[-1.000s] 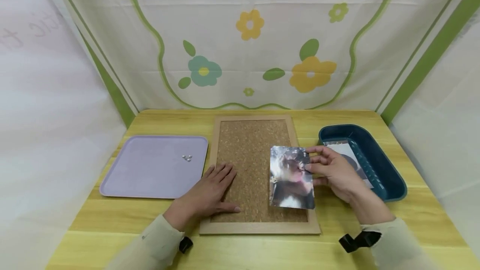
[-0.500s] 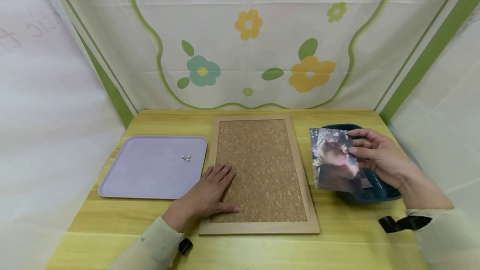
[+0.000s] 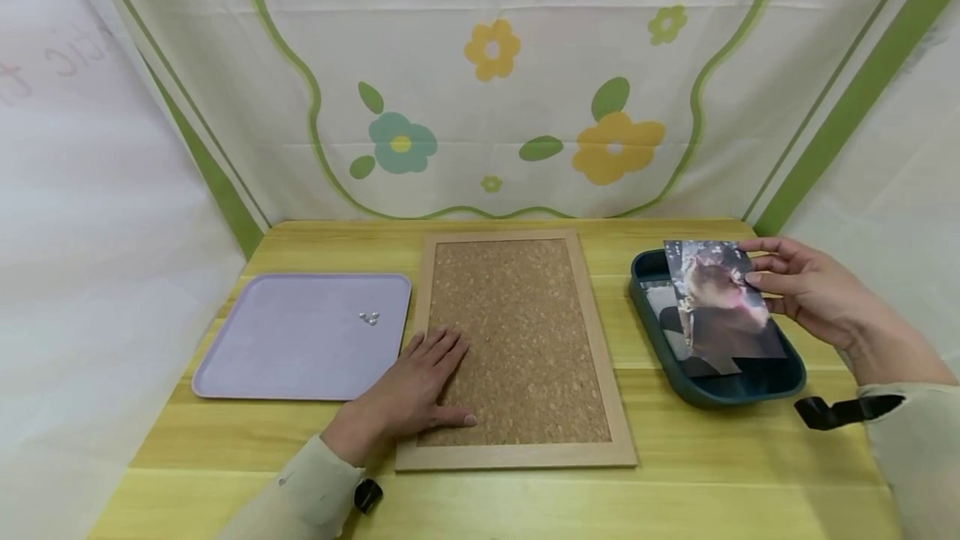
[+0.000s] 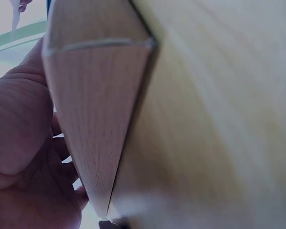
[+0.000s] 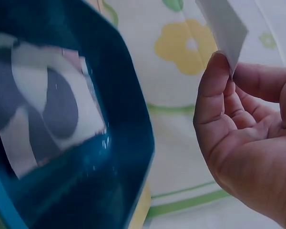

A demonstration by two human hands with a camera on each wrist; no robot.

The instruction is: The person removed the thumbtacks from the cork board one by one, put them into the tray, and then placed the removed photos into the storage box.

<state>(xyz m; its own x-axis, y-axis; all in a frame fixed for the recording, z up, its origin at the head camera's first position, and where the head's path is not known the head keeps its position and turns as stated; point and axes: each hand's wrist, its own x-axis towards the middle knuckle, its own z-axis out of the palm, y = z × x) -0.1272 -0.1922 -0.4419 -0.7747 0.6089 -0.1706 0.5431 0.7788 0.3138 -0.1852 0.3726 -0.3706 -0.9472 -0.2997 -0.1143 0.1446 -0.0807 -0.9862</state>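
Observation:
My right hand (image 3: 813, 294) pinches a glossy photo print (image 3: 723, 294) by its right edge, thumb in front. The print shows a blurry pinkish-brown picture and is held tilted over a dark teal tub (image 3: 701, 400). In the right wrist view, the pale back of the held print (image 5: 229, 28) shows between thumb and fingers. At least one more print (image 5: 62, 102), with grey and white shapes, lies in the tub. My left hand (image 3: 416, 386) rests with fingers extended across the left frame edge of a cork board (image 3: 517, 340). The left wrist view shows the board's wooden corner (image 4: 93, 86) close up.
A lilac tray (image 3: 300, 344) lies left of the board, bearing several tiny shiny bits (image 3: 369, 318) too small to identify. All stand on a yellow wood-grain table (image 3: 517, 507). A white cloth with printed flowers (image 3: 487, 132) hangs behind, and white cloths hang at both sides.
My right hand has carried the photo print from above the cork board rightward, over the teal tub. The left hand has stayed on the board.

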